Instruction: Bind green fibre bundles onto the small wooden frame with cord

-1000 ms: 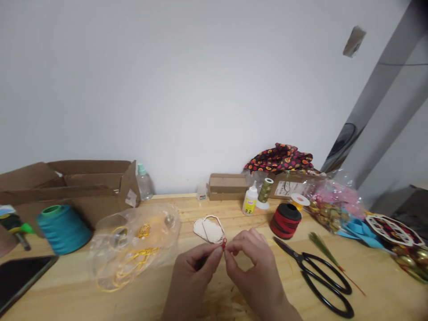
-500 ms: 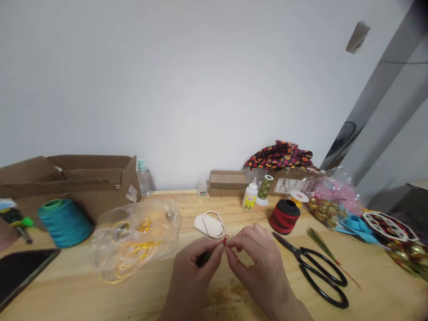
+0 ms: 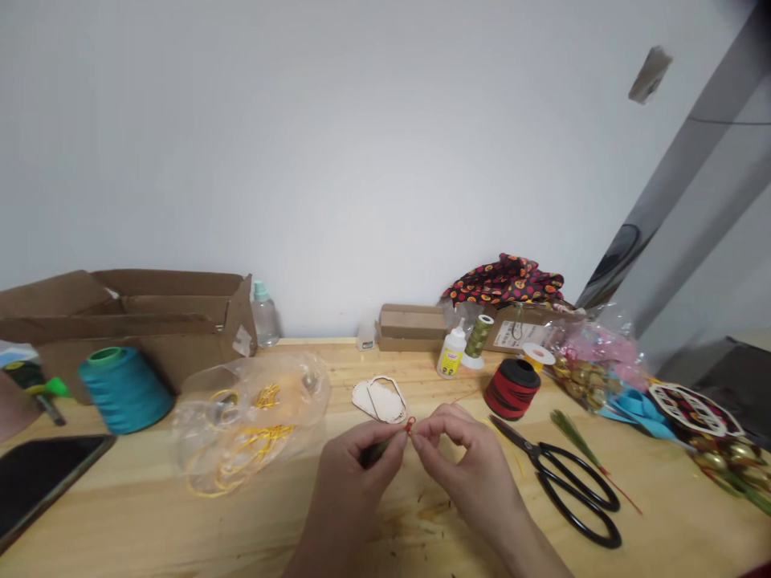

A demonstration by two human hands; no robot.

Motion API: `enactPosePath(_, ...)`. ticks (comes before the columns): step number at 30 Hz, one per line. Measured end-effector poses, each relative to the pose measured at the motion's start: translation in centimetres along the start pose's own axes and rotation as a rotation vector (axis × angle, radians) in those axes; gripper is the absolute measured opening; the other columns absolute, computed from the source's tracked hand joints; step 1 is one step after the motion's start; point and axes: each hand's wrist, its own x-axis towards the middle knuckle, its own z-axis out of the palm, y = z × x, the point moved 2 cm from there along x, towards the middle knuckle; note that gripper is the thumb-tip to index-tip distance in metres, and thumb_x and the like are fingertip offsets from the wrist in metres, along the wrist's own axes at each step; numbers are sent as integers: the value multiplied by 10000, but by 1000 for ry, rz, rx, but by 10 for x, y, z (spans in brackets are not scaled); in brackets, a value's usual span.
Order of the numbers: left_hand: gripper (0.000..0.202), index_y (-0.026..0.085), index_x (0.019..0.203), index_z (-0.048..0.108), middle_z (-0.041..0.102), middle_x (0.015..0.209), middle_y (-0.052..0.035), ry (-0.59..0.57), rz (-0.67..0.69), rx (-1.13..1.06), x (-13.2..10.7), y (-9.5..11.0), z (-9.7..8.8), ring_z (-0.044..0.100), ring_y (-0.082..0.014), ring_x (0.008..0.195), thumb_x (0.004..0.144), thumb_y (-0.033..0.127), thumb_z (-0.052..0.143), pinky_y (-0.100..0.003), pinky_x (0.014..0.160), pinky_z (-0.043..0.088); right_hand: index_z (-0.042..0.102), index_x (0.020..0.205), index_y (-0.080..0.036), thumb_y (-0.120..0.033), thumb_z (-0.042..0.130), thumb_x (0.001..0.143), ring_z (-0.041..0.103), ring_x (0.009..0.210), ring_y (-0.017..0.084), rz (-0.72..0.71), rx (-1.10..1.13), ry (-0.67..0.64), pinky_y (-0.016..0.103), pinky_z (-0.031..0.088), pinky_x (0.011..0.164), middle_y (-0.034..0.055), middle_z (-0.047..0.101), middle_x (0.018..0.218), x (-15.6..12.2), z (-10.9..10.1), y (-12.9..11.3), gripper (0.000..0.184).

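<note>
Red cord loop [image 3: 410,425] sits in the head view just above the middle of the wooden workbench [image 3: 385,530], held up between both hands and touching neither the wood nor anything else. The left hand [image 3: 355,478] has its thumb and forefinger closed together on the cord, with a dark green stub [image 3: 374,453] tucked behind them, while the right hand [image 3: 463,466] brings its thumb and forefinger together on the other side. The other fingers curl loosely. Judging from how things lie, the small loop looks formed, but it is not joined to the cream cut-out with a gold wire outline [image 3: 378,401], which lies just beyond the hands. Yellow cord [image 3: 253,449] lies coiled in a clear plastic bag [image 3: 301,377] to the left, and black-handled scissors [image 3: 572,490] rest to the right, near a red and black spool [image 3: 511,389]. Behind them stand a white glue bottle [image 3: 451,351] with a yellow label, whose writing is too small to read, and an olive thread spool [image 3: 479,337]. A teal thread cone [image 3: 124,391] stands at far left. No brand can be read on anything.
</note>
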Motion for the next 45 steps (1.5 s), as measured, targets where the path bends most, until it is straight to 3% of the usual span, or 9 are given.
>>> enactPosePath(7,182,170,760,702,680,656,-13,-12,12,-22,1,4,1,576,-153,611,674,260,569,-211,564,443,607,644,-192,-131,545,684,502,582,144,-154,-133,52,264,399,574,-6,531,554,-2,-1,-4,95)
enactPosePath(11,162,167,717,702,681,647,-10,-21,10,-19,2,3,0,573,-147,595,665,251,574,-204,547,438,577,601,-188,-114,533,666,493,579,143,-160,-155,59,257,397,563,-7,521,551,1,-1,-8,108)
enactPosePath(23,217,152,788,705,678,630,-15,-56,-93,-65,1,2,1,562,-147,581,668,276,572,-212,535,418,566,575,-147,-213,530,684,491,549,112,241,263,-126,213,404,525,-9,527,561,3,4,3,132)
enactPosePath(27,209,148,753,705,674,620,-13,-38,-111,-85,3,-1,0,564,-149,591,670,286,573,-214,547,421,566,590,-146,-215,540,685,471,511,96,297,340,-170,194,386,483,-21,522,538,2,4,5,120)
enactPosePath(36,212,145,753,699,663,610,-12,-62,-66,-53,1,-2,1,574,-162,616,681,288,559,-225,570,428,610,619,-180,-155,538,692,511,595,138,-34,-34,-18,240,417,563,-9,517,549,2,-5,-4,106)
enactPosePath(45,184,164,737,702,679,641,-8,-55,-30,-46,1,0,1,579,-155,607,672,272,568,-217,565,435,601,612,-180,-116,546,659,503,587,142,-97,-131,-9,246,412,556,-8,515,548,3,-3,-4,96)
